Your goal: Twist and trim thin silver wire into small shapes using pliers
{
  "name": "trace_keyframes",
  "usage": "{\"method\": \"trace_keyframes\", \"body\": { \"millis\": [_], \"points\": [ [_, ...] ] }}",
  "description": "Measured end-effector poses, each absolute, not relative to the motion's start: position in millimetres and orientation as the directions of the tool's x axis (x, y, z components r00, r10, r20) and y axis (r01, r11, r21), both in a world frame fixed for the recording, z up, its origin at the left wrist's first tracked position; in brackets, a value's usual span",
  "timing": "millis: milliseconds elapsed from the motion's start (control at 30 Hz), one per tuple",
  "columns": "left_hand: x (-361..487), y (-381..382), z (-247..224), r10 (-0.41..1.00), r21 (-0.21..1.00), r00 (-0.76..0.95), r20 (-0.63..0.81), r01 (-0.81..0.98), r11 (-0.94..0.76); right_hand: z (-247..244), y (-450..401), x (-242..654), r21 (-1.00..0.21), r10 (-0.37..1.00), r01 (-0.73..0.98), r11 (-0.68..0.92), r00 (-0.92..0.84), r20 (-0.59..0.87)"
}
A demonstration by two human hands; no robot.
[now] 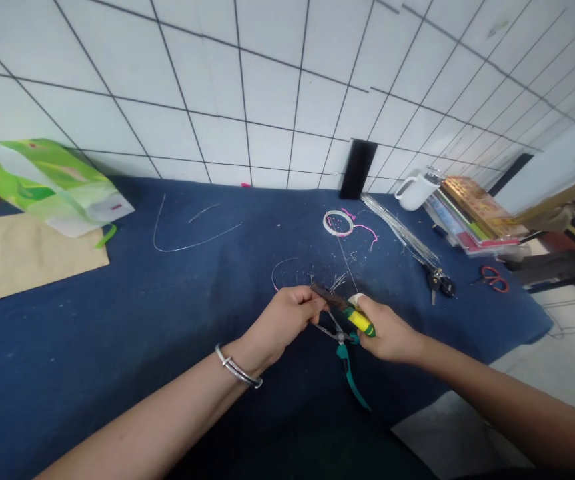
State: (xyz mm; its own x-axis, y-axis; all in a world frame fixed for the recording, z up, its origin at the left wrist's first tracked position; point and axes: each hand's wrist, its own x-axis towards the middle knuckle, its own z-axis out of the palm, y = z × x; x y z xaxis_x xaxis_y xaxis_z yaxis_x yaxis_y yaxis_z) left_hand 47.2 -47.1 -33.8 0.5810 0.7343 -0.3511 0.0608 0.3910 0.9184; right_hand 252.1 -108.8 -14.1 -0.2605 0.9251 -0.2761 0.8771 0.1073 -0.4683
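Note:
My right hand point(387, 330) is wrapped round the yellow and green handles of some pliers point(361, 321), whose dark jaws point left. Those jaws meet the fingertips of my left hand point(292, 313), which are pinched together on something too small to make out, perhaps thin wire. A thin curved wire point(273, 270) rises just behind my left hand. Beneath both hands, on the blue cloth, lies a second tool with teal handles point(348, 373). Short wire pieces point(338, 281) are scattered just beyond the pliers. Farther back lies a white ring point(338, 224) with pink thread.
Long silvery wires point(397, 227), keys point(433, 288) and red-handled scissors point(493, 279) lie to the right. A white mug point(417, 192) and stacked books point(472, 213) stand behind. At left are a green bag point(52, 180) and brown paper point(32, 257). A black block point(358, 169) leans on the tiled wall.

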Motion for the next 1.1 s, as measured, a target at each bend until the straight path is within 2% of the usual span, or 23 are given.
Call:
{"method": "trace_keyframes", "body": {
  "millis": [200,333,500,700,900,1100],
  "points": [
    [50,-53,-30,0.753,0.914,0.560,-0.346,0.018,0.406,-1,-106,253,-0.508,0.899,0.857,0.089,-0.288,-0.329],
    [52,-51,-29,0.804,0.923,0.476,-0.357,0.046,0.382,13,-101,255,-0.542,0.857,0.840,-0.022,-0.264,-0.443],
    [46,-41,-26,0.820,0.917,0.458,-0.343,-0.025,0.397,35,-99,265,-0.621,0.794,0.767,-0.162,-0.273,-0.544],
    [41,-36,-26,0.826,0.913,0.456,-0.331,-0.066,0.402,44,-102,280,-0.728,0.818,0.639,-0.246,-0.266,-0.510],
    [42,-37,-22,0.858,0.934,0.413,-0.306,-0.043,0.354,41,-98,290,-0.777,0.839,0.514,-0.364,-0.181,-0.514],
    [41,-38,-19,0.855,0.936,0.429,-0.292,-0.053,0.347,53,-94,284,-0.858,0.846,0.305,-0.414,-0.218,-0.486]
  ]
}}
